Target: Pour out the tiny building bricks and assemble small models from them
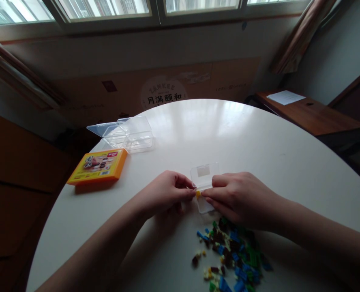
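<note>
A small clear plastic box lies on the table with its hinged lid folded back on the far side. My left hand is closed, thumb and fingers pinching the box's left edge. A tiny yellow building brick shows over the box, between my left thumb tip and my right fingertips. My right hand reaches in from the right, its fingers closed on that brick; its thumb side is partly hidden. Just below the hands spreads a loose pile of small building bricks in blue, green, brown, yellow and cream.
On the white round table, an orange-yellow flat box sits at the left edge. Behind it stands an open clear plastic case. A wooden desk with paper is at the right, beyond the table.
</note>
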Motion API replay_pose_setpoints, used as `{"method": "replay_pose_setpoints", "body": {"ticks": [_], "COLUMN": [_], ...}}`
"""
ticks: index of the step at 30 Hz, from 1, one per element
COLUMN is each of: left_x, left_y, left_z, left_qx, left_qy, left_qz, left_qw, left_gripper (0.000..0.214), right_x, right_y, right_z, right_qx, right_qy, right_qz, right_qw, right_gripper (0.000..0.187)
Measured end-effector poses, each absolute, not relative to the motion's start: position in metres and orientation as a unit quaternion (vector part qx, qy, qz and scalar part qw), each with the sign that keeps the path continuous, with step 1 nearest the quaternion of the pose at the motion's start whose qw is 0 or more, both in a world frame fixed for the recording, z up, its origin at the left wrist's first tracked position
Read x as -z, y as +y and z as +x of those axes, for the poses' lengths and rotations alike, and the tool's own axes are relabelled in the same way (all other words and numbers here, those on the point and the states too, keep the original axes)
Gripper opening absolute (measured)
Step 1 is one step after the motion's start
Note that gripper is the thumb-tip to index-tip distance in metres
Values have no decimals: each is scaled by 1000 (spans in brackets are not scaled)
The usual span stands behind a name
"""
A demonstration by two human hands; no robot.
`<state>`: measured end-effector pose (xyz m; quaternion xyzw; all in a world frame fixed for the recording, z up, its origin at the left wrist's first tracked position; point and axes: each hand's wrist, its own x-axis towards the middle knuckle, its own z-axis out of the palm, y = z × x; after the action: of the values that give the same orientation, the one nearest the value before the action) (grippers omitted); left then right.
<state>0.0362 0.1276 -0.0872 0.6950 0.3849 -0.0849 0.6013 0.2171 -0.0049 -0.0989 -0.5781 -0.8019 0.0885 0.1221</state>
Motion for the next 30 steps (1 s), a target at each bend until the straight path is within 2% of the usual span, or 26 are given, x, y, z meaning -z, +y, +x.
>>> {"method": "replay_pose_setpoints", "body": {"ticks": [6,16,22,25,30], "left_x": [88,87,85,79,64], "left_y": [128,127,131,136,139], "left_z": [35,36,32,25,12], "left_qx": [91,87,103,111,108], "left_qy": [385,380,370,378,386], "left_qz": [695,694,702,735,840], "left_qw": [601,605,600,553,366], "left_gripper": [34,29,34,33,23], "right_x": [98,98,99,100,99], "right_y": [-6,-5,-5,-5,-6], "right_z": [217,215,215,215,214], "right_qx": [-84,-82,-77,-73,-85], "right_qy": [-800,-799,-801,-801,-798], "right_qz": [-581,-584,-580,-579,-579], "right_qw": [121,118,129,132,143], "right_gripper": [24,25,24,22,20]}}
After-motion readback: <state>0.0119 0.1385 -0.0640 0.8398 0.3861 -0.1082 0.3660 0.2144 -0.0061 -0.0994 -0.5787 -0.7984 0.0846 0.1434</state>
